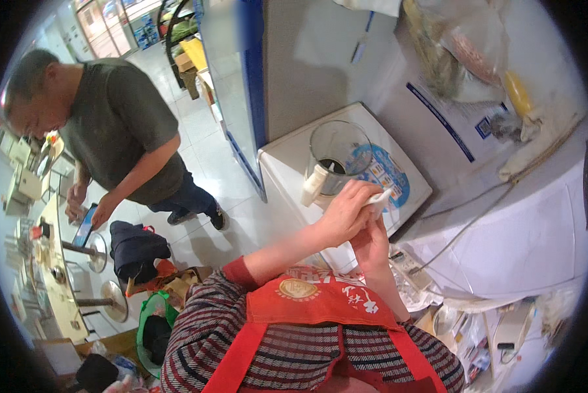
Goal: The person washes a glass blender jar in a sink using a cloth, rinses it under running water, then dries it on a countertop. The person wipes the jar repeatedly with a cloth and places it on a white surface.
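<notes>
My left hand (347,212) and my right hand (371,241) meet in front of me, one over the other. A small white cloth or tissue (383,197) sticks out from the fingers of both hands; whether something else lies inside it is hidden. Just beyond the hands stands a clear blender jug (318,142) with a cream handle (315,184) and a dark base inside. The jug rests on a white appliance top (286,157), beside a blue round sticker (397,182) bearing writing.
A person (122,108) at the left looks down at a phone (84,226). Bags (475,54) hang on the right wall. A cable (463,233) runs to a power strip (412,270). A green bag (144,339) and a dark garment (139,248) sit at lower left.
</notes>
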Available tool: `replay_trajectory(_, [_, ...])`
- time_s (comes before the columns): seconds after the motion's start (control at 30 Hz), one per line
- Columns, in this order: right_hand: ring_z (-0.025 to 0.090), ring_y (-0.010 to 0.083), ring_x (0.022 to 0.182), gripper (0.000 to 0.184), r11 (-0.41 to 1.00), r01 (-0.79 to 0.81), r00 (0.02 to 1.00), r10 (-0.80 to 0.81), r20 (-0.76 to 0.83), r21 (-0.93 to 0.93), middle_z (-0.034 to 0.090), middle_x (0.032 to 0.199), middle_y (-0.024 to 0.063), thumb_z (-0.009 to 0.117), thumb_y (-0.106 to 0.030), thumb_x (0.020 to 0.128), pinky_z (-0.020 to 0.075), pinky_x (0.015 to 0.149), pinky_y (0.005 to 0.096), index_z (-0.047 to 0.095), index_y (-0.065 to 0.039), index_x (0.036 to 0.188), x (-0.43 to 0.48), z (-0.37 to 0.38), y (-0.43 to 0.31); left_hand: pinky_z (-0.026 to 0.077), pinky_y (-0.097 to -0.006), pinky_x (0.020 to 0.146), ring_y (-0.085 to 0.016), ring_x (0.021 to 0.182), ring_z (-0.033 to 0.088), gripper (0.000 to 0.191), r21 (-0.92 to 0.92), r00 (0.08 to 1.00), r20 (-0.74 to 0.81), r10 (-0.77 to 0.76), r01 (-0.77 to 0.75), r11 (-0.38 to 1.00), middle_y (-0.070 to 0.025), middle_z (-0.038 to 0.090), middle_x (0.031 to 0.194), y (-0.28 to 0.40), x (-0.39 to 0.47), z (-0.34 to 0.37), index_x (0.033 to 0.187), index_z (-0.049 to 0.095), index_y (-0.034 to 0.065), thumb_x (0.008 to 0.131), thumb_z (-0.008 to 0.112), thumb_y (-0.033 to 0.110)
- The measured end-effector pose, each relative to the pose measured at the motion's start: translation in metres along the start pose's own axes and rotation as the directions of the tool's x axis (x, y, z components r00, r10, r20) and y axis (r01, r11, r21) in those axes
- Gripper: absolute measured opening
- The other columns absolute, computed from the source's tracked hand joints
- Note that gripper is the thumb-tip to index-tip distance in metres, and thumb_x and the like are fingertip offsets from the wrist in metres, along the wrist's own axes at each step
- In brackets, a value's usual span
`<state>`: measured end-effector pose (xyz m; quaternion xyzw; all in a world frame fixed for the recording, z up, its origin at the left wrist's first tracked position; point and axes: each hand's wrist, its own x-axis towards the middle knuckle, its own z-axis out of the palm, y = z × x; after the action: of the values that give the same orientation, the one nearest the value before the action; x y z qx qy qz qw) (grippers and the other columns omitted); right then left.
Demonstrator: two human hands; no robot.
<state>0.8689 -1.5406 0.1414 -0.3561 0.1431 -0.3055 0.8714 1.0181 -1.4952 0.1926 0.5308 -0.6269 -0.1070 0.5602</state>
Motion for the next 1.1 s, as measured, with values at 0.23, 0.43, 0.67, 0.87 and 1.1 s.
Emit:
replay_trajectory(0.23, [0.058,0.0237,0.124,0.045,0.993,0.098,0.924,-0.069,-0.375,0.059,0.062,0.134,0.0069,0.062,-0.026,0.099,0.0476,0.104,0.0427,0.053,-0.009,0.14,0.006,-0.038,-0.028,0.043,-0.0476,0.107,-0.035,0.12,0.058,0.045,0.115,0.986,-0.143,0.081,-0.065,0.991,-0.017,0.062,0.126,-0.006,-0.026,-0.023,0.123,0.061,0.0036,0.079,0.07,-0.001])
replay_trajectory(0.43, [0.057,0.0227,0.123,0.045,0.917,0.398,0.872,-0.391,-0.295,-0.04,0.06,0.136,0.0086,0.053,-0.036,0.105,0.0445,0.103,0.038,0.053,-0.007,0.14,0.089,-0.045,-0.051,0.043,-0.0412,0.103,-0.031,0.12,0.055,0.038,0.288,0.899,-0.433,-0.063,0.205,0.936,-0.016,0.06,0.125,-0.047,-0.041,-0.054,0.122,0.057,-0.0001,0.088,0.07,0.011])
replay_trajectory(0.67, [0.065,0.0215,0.104,0.028,0.388,0.348,0.851,-0.513,0.114,-0.853,0.066,0.126,0.0114,0.071,-0.008,0.087,0.049,0.094,0.0343,0.072,-0.006,0.115,0.162,-0.024,-0.046,0.044,-0.0448,0.098,-0.038,0.101,0.063,0.047,0.307,0.884,-0.285,-0.371,0.451,0.838,-0.0203,0.067,0.11,-0.067,-0.058,-0.038,0.124,0.052,-0.0007,0.092,0.07,0.029])
replay_trajectory(0.87, [0.067,0.0228,0.098,0.036,0.095,0.398,0.875,-0.337,0.347,-0.913,0.072,0.114,0.0087,0.074,-0.003,0.078,0.0511,0.086,0.0318,0.07,-0.003,0.114,0.23,0.001,-0.077,0.044,-0.0478,0.097,-0.038,0.096,0.065,0.038,0.499,0.915,-0.254,-0.314,0.402,0.768,-0.0208,0.069,0.104,-0.081,-0.058,-0.036,0.121,0.053,-0.0014,0.096,0.063,0.025])
replay_trajectory(1.1, [0.068,0.0191,0.085,0.026,0.061,0.336,0.932,-0.163,0.323,-0.94,0.074,0.091,0.0111,0.075,-0.011,0.083,0.0526,0.076,0.0321,0.074,-0.004,0.108,0.259,0.012,-0.077,0.046,-0.0494,0.095,-0.038,0.097,0.065,0.032,0.544,0.921,-0.209,-0.33,0.39,0.743,-0.0206,0.068,0.102,-0.084,-0.059,-0.032,0.116,0.055,-0.0018,0.095,0.06,0.022])
